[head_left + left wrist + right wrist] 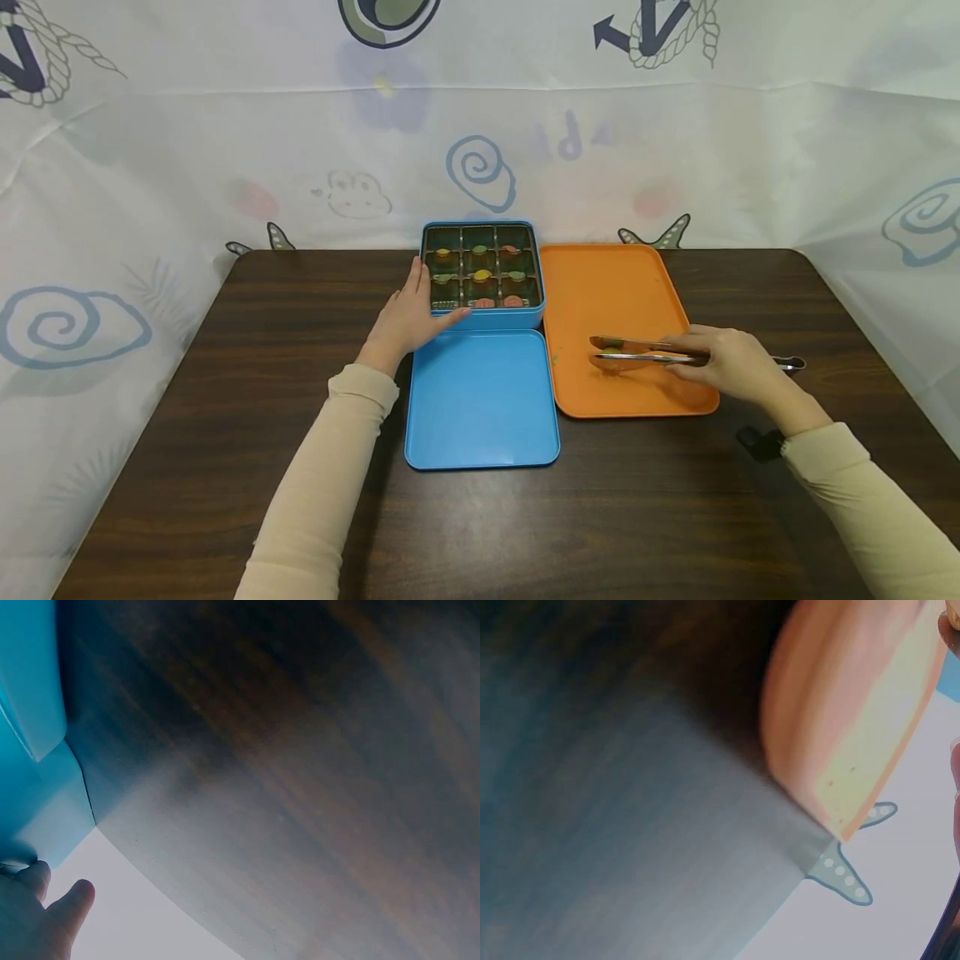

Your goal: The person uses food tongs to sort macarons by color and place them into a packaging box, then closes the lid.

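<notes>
My right hand (pixel 731 362) grips a pair of metal tongs (pixel 652 358) over the near part of the orange tray (pixel 607 283). Between the tong tips is a small greenish-yellow piece (pixel 612 350), partly hidden by the metal. My left hand (pixel 408 321) rests at the near left corner of a blue box (pixel 510 319), fingers straight along its left side and thumb across its front rim. Inside the box, a dark divided insert (pixel 480 254) holds several small round pieces in green, yellow, orange and red. In the left wrist view, fingertips (pixel 75 900) show beside the blue wall.
A shallow blue lid (pixel 483 400) lies in front of the box, beside the orange tray. Small specks (pixel 830 783) dot the tray. All stand on a dark wooden table (pixel 300 333), with a patterned white cloth (pixel 247 150) behind its far edge.
</notes>
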`<state>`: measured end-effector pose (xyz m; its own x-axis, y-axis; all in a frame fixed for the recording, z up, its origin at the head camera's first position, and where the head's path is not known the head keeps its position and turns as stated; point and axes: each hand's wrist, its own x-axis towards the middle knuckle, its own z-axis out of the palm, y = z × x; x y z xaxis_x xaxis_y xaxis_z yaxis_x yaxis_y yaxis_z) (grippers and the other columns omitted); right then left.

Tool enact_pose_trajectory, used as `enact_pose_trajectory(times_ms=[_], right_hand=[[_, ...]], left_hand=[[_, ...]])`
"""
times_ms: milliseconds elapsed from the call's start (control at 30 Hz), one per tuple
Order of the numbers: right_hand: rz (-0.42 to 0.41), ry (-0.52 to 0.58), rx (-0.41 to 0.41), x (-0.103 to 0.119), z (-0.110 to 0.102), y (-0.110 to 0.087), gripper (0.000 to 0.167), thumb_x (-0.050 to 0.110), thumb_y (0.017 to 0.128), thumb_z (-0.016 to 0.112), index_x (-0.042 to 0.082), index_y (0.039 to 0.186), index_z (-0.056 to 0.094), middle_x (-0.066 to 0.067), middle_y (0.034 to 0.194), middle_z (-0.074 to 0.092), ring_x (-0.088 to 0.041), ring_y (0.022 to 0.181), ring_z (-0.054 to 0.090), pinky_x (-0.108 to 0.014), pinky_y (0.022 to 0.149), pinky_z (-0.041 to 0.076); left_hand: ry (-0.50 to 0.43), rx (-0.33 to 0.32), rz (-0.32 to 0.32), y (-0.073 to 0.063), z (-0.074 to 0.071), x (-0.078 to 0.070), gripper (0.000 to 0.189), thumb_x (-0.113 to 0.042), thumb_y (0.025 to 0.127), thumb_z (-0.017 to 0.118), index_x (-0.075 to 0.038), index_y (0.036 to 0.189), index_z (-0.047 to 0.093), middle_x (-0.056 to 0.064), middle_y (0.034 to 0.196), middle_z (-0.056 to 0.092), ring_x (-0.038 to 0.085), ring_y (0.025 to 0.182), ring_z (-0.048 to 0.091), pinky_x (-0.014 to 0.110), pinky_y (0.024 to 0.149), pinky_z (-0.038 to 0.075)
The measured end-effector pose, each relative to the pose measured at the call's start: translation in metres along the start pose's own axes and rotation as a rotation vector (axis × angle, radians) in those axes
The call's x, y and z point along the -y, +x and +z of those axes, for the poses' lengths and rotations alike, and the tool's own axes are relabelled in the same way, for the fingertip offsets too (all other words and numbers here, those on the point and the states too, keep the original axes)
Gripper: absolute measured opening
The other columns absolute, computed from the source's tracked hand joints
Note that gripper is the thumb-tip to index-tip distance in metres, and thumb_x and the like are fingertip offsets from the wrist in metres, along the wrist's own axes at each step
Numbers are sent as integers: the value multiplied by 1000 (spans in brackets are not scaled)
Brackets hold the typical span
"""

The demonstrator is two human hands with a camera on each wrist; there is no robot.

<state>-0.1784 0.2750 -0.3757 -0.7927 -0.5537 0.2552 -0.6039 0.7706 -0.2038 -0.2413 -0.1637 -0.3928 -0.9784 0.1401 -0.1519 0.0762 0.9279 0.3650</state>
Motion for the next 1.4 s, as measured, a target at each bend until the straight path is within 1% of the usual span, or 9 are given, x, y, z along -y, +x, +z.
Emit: enact_pose_trajectory(times_ms=[333, 500, 633, 800, 900, 1000, 1100, 1300, 1400], right_hand=[[-39, -9, -88, 8, -12, 24, 35, 13, 71, 83, 12, 105, 75, 5, 80, 64, 3, 56, 40, -19, 49, 33], [-54, -17, -189, 13, -16, 39, 35, 12, 69, 84, 12, 103, 75, 0, 80, 66, -3, 54, 45, -20, 47, 34], [-29, -35, -247, 21, -16, 53, 35, 12, 70, 83, 11, 104, 75, -3, 79, 66, -10, 54, 52, -22, 47, 36], [15, -51, -254, 36, -15, 76, 32, 15, 76, 80, 9, 108, 74, -8, 80, 66, -16, 55, 55, -24, 47, 36], [36, -50, -248, 46, -14, 92, 31, 17, 80, 77, 9, 109, 73, -12, 85, 68, -19, 55, 57, -26, 47, 37], [60, -52, -238, 57, -13, 107, 32, 20, 82, 76, 9, 112, 72, -15, 98, 71, -22, 59, 61, -32, 47, 42], [69, -46, -229, 67, -11, 121, 35, 22, 84, 74, 11, 117, 70, -14, 101, 71, -24, 64, 61, -36, 51, 45], [54, -33, -228, 85, -1, 144, 37, 24, 85, 73, 10, 119, 69, -10, 95, 70, -23, 62, 59, -33, 50, 43], [52, -31, -206, 95, 5, 153, 37, 25, 85, 73, 11, 119, 69, -10, 98, 71, -21, 58, 59, -29, 47, 39]], left_hand=[[0, -1, 8, 0, -3, -2, 110, -75, 85, 43, -3, 153, -8, 9, 161, -18, 36, 146, 24, 52, 121, 16], [6, 3, 13, 0, -5, -2, 111, -75, 85, 42, -3, 152, -9, 10, 160, -18, 36, 146, 24, 52, 121, 16], [10, 6, 10, 1, -5, -2, 111, -75, 85, 42, -3, 152, -9, 10, 160, -19, 36, 146, 24, 51, 121, 16], [10, 7, 6, -1, -5, -2, 110, -74, 86, 43, -3, 153, -8, 10, 160, -18, 37, 146, 24, 51, 121, 16], [10, 10, 2, -1, -5, -2, 109, -73, 86, 43, -2, 153, -8, 10, 160, -18, 37, 145, 25, 51, 121, 16], [11, 13, -1, -2, -4, -2, 109, -73, 87, 43, -2, 152, -8, 10, 160, -18, 37, 145, 25, 51, 121, 15], [16, 11, -1, -2, -4, -2, 109, -73, 86, 43, -2, 153, -7, 11, 161, -17, 37, 145, 26, 51, 121, 16], [17, 8, 1, -2, -3, -1, 109, -73, 87, 43, -2, 152, -7, 11, 161, -17, 37, 145, 26, 52, 121, 16], [12, 9, 1, -3, -2, -1, 110, -73, 86, 43, -2, 153, -8, 11, 161, -17, 37, 145, 26, 52, 121, 16]])
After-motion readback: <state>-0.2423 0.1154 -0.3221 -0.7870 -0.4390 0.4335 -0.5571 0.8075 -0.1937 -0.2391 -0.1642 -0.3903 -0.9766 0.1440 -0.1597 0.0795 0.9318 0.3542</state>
